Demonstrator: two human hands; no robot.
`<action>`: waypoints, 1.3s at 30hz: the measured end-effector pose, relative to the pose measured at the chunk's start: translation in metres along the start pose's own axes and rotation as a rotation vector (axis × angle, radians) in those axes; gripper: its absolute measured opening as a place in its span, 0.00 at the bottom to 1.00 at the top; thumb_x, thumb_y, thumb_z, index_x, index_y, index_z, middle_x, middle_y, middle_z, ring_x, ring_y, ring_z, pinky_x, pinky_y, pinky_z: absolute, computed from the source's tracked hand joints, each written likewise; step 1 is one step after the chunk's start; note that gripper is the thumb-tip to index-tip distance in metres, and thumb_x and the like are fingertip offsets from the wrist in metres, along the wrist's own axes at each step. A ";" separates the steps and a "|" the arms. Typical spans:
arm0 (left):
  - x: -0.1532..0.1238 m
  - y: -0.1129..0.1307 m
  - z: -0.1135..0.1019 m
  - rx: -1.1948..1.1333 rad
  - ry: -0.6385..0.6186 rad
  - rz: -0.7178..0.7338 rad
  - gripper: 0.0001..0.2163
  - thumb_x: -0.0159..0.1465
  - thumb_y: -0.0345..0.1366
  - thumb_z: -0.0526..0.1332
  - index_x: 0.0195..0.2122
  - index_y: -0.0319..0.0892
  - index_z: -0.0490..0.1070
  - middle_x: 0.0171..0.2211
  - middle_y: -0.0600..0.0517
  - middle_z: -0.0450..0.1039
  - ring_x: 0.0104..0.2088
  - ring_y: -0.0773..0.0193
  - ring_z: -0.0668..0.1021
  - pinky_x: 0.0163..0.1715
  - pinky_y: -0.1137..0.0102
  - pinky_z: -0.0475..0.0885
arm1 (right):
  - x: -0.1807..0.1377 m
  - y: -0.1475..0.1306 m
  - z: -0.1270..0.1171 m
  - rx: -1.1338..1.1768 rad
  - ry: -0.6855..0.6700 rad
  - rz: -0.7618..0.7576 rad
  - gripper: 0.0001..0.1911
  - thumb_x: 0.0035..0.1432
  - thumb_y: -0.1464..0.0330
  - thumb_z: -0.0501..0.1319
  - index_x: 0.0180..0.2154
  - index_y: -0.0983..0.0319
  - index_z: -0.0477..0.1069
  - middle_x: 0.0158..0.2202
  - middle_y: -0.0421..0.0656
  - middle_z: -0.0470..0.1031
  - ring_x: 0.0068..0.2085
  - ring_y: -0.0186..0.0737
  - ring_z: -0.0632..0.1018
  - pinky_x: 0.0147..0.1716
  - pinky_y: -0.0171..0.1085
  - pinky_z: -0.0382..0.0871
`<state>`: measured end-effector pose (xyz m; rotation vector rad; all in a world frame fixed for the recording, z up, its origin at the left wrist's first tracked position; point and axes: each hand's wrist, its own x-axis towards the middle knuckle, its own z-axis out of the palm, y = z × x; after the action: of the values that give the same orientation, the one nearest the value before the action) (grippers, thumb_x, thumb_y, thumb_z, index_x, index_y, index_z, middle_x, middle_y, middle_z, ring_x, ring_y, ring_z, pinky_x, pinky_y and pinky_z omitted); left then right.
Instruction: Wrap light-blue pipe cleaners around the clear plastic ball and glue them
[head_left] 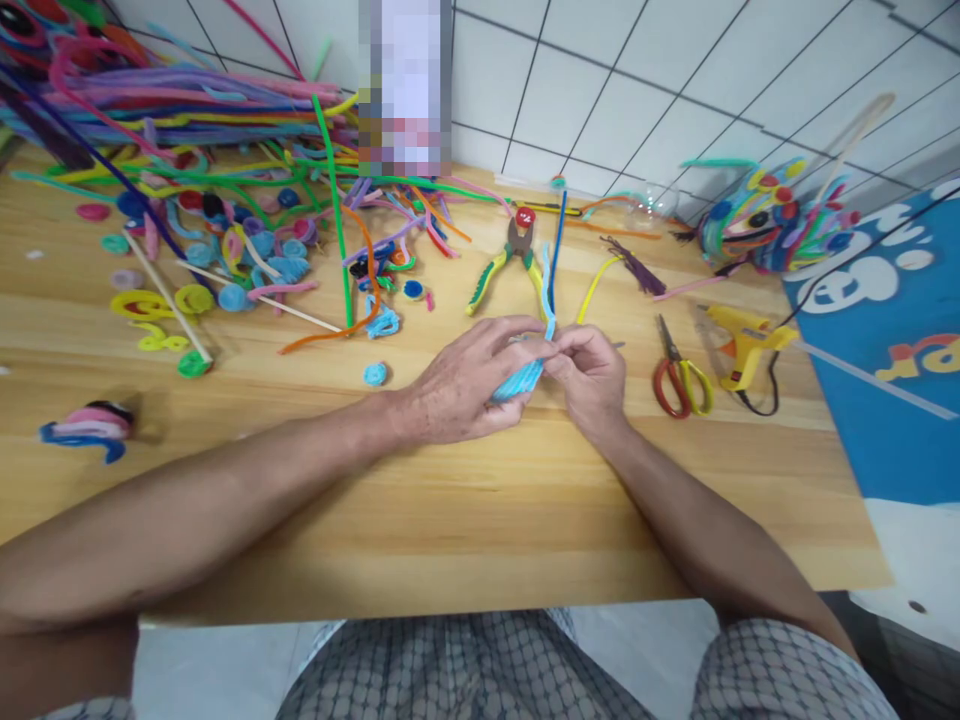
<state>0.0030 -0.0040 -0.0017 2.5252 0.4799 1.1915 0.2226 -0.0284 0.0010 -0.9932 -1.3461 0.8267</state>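
Note:
My left hand (472,385) is closed around a bundle of light blue pipe cleaner (523,380), its lower part showing between the fingers. A loose light blue end sticks up above the fingers. My right hand (592,375) meets the left at the bundle, thumb and finger pinched together at its right side; what lies inside that pinch is hidden. Just beyond the hands are pliers (517,255) with green and yellow handles and a dark blue pipe cleaner (558,235). A yellow pipe cleaner (595,287) lies behind my right hand.
Scissors (679,375) and a yellow glue gun (746,345) with its cord lie to the right. A colourful pipe-cleaner figure (772,220) stands at the back right. Coiled pieces (232,297), sticks (169,295) and a heap of pipe cleaners (225,110) fill the left.

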 end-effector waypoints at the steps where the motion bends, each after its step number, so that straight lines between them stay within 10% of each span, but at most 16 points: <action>1: 0.000 0.000 0.000 0.004 0.005 0.009 0.29 0.69 0.33 0.62 0.72 0.44 0.64 0.69 0.36 0.72 0.68 0.45 0.78 0.67 0.49 0.80 | 0.000 0.000 0.000 -0.012 -0.005 0.005 0.23 0.56 0.46 0.83 0.33 0.56 0.80 0.30 0.35 0.80 0.31 0.33 0.77 0.31 0.33 0.74; 39: 0.001 0.002 -0.003 0.005 -0.028 -0.028 0.25 0.70 0.32 0.63 0.69 0.47 0.64 0.70 0.36 0.72 0.70 0.45 0.78 0.68 0.48 0.79 | 0.001 -0.004 0.001 -0.040 -0.030 0.100 0.28 0.53 0.42 0.82 0.33 0.56 0.77 0.29 0.35 0.77 0.30 0.33 0.75 0.30 0.34 0.73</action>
<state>0.0016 -0.0048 0.0015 2.5276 0.5099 1.1444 0.2211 -0.0285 0.0047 -1.0907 -1.3517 0.8956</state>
